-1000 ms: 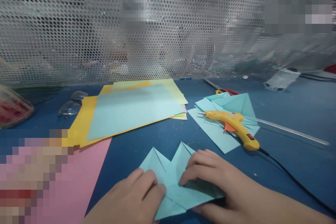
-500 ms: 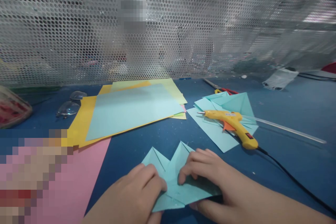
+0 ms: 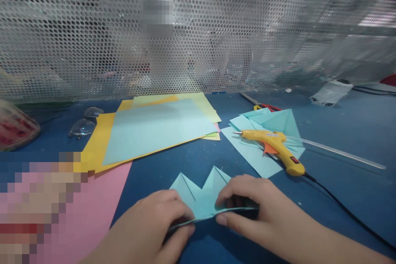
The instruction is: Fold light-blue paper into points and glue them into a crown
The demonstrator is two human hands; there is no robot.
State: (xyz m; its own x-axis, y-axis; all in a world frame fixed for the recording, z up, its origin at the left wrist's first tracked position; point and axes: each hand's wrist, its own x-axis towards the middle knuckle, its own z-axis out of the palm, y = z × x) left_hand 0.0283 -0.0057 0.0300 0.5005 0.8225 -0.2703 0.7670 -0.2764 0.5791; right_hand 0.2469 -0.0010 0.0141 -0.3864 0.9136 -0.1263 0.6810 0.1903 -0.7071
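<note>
A light blue folded paper (image 3: 202,200) with two pointed peaks at its far side lies between my hands at the near middle of the table. My left hand (image 3: 163,218) grips its left part, thumb below the near edge and fingers over the top. On the right side, my right hand (image 3: 247,202) holds it the same way, with the thumb tip at the near edge and curled fingers above. The near edge is lifted a little and shows as a thin line. Parts of the paper are hidden under both hands.
A yellow glue gun (image 3: 275,144) with a clear glue stick (image 3: 343,154) rests on folded blue papers (image 3: 284,121). Behind lie scissors (image 3: 250,99). Coloured sheets (image 3: 161,128), glasses (image 3: 82,128) and pink paper (image 3: 95,202) are at left. A perforated metal screen (image 3: 198,49) stands behind.
The near part of the folded paper has been bent up, so its flat near face no longer shows. Both thumbs have come up to the near edge.
</note>
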